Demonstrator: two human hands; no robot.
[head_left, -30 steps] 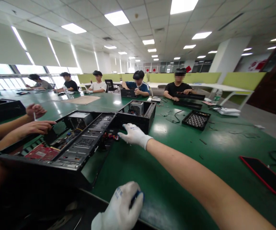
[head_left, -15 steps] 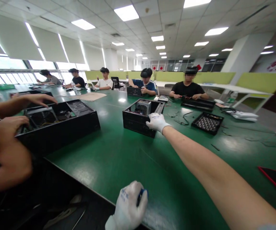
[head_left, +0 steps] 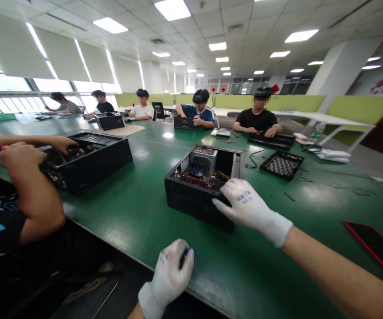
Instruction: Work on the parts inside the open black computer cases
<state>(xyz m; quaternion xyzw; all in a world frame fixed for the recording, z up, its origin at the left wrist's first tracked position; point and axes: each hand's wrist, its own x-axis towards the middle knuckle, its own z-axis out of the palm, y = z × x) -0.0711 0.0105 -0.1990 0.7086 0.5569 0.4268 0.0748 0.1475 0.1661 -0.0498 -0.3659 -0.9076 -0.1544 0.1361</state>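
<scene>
A black computer case [head_left: 191, 206] lies on its side on the green table, its top open. Inside I see a grey power supply [head_left: 204, 159], a fan and red-edged board parts. My right hand [head_left: 244, 201], in a white glove, grips the case's near right edge, thumb on the outer wall and fingertips over the rim. My left hand [head_left: 173, 270], also in a white glove, hangs at the table's near edge, apart from the case. Its fingers are curled closed; something dark shows between thumb and fingers, too hidden to name.
On the left a co-worker's hands [head_left: 21, 157] reach into another open case [head_left: 101, 164]. A black perforated tray [head_left: 283, 165], cables and a red-edged black mat [head_left: 374, 248] lie to the right. Several people sit across the green table [head_left: 118, 226] with further cases.
My right hand has drawn the case nearer over the table, and it looks larger now. My left hand has shifted slightly left and up, still curled. The co-worker's hands on the left have moved.
</scene>
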